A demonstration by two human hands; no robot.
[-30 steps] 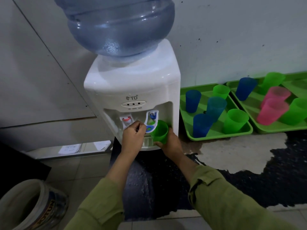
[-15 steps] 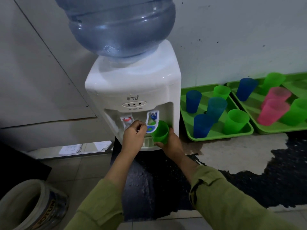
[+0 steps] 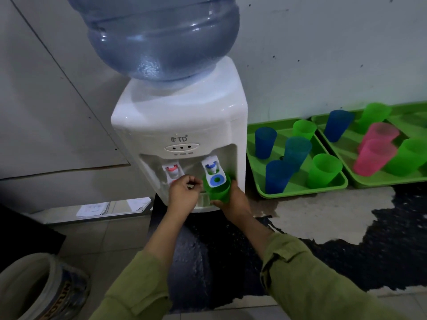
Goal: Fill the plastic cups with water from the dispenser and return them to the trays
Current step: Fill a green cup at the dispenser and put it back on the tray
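Note:
A white water dispenser [image 3: 184,116] with a big blue bottle [image 3: 161,35] stands against the wall. My right hand [image 3: 235,202] grips a green cup [image 3: 219,191] and holds it under the blue tap [image 3: 213,172], whose paddle dips into the cup's mouth. My left hand [image 3: 182,195] hovers between the red tap [image 3: 172,172] and the blue one, with its fingers curled and nothing in them. To the right, the near green tray [image 3: 300,192] carries several blue and green cups. The far green tray [image 3: 381,181] carries blue, green and pink cups.
A paint bucket [image 3: 34,289] stands on the tiled floor at the lower left. Loose papers [image 3: 111,206] lie on a low ledge left of the dispenser. The dark counter surface under the trays is worn to pale patches [image 3: 323,213].
My left hand has come off the blue tap's paddle and drawn back a little to the left. The green cup stays under the tap in my right hand.

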